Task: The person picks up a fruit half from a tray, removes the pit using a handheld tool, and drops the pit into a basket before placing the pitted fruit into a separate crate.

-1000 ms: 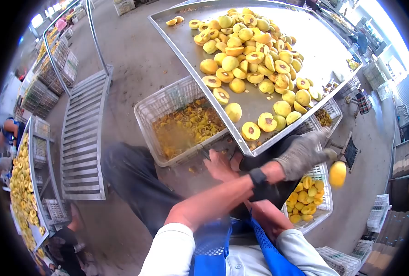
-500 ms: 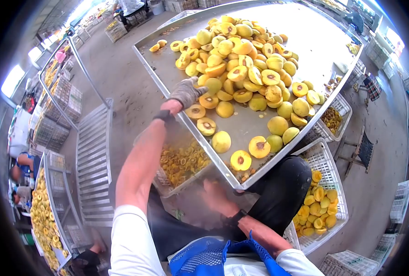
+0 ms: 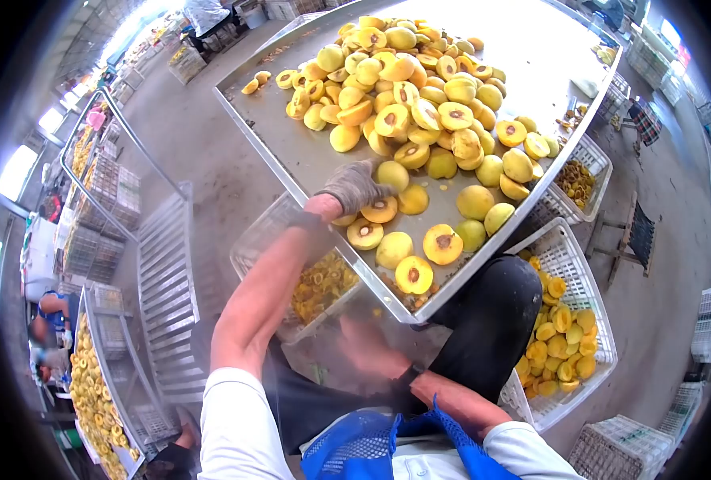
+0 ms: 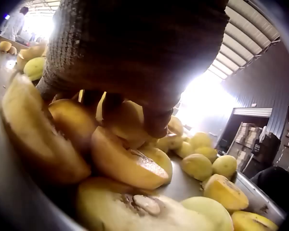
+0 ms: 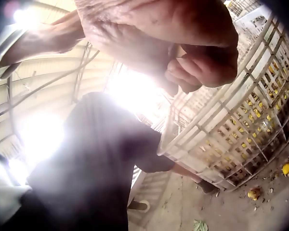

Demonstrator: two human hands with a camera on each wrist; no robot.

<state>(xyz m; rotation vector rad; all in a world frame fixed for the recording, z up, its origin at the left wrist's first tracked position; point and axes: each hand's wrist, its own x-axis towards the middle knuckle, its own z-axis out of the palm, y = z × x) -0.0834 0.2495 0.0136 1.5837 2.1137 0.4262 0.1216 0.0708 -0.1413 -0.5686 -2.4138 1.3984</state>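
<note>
My left hand [image 3: 354, 189], in a grey knit glove, reaches over the near left rim of a metal tray [image 3: 307, 152]. Its fingers lie against a yellow peach half [image 3: 391, 177]; in the left wrist view they point down among several peach halves [image 4: 130, 161], some showing a brown pit. Beyond it rises a heap of peach halves [image 3: 391, 120]. Below the tray's front corner, my bare right hand [image 3: 367, 348] is blurred. Its fingers [image 5: 202, 65] look curled in the right wrist view, but I cannot tell whether they hold anything.
Under the tray's left side stands a white crate [image 3: 247, 252] of yellow-brown scraps. Pitted halves fill part of another crate [image 3: 603, 320], right of my knee. A metal trolley [image 3: 167, 296] stands to the left. A low stool [image 3: 637, 240] is at the right.
My left hand has swung from the right-hand crate, where a fruit was in the air, back to the tray. Since then it has shifted nearer me, and some peach halves have slid along.
</note>
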